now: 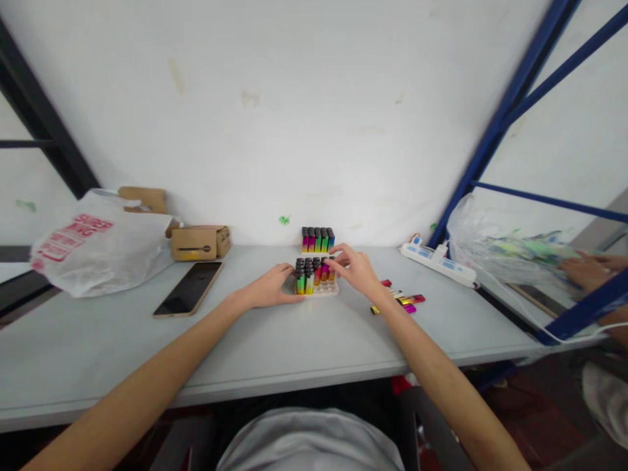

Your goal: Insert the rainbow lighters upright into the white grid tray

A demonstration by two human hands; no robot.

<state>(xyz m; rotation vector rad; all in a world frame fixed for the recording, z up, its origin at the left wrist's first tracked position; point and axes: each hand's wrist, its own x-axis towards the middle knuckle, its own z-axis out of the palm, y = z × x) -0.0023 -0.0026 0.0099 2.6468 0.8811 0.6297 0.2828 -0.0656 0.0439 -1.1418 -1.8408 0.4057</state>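
One big gray table [275, 356] is in front of me. On my left is a white plastic bag [105, 245] with red writing, and just beside it a cardboard box [196, 243]. On my right is a white power strip [439, 263]. My phone [189, 288] lies flat, its screen dark.

In the middle is a white tray [321, 294] of lighters. My left hand [269, 286] curls around its left end, thumb at the front corner, so I think I am holding it still. My right hand [356, 269] is at the other side, thumb and finger close by the lighter tops. I can't tell if they pinch one.

The smallest things are the lighters. Some stand up in the front tray [309, 282], and more stand in a block behind [318, 239]. Loose lighters [412, 300] lie by my right arm.

I think I am putting lighters into holes. Some front holes have none, so the next move seems to need a loose lighter, stood up straight.
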